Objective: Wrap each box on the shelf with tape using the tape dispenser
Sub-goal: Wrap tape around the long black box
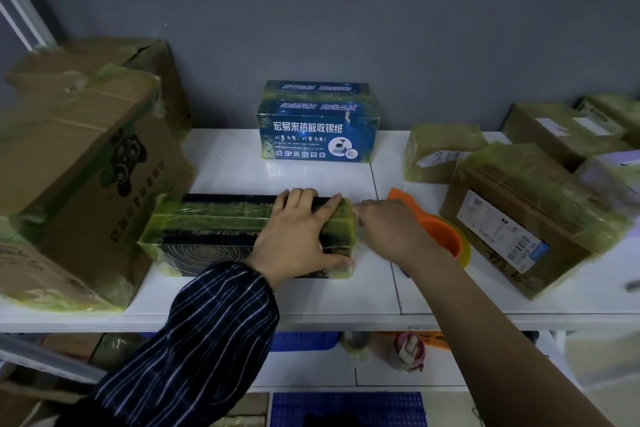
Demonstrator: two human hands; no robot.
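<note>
A black box (214,236) banded with yellow-green tape lies lengthwise near the front of the white shelf (311,177). My left hand (298,236) grips its right end, fingers over the top and thumb on the front face. My right hand (391,229) sits just right of that end, wrapped round the orange tape dispenser (445,236), with its fingertips close to the box's top right corner. My hand hides the dispenser's handle. I cannot make out any tape strip between dispenser and box.
A taped blue box (317,128) stands against the grey wall behind. Large taped cardboard boxes (86,166) crowd the left. More taped cartons (519,218) and a small one (440,152) fill the right. Below the shelf are blue crates (346,409) and oddments.
</note>
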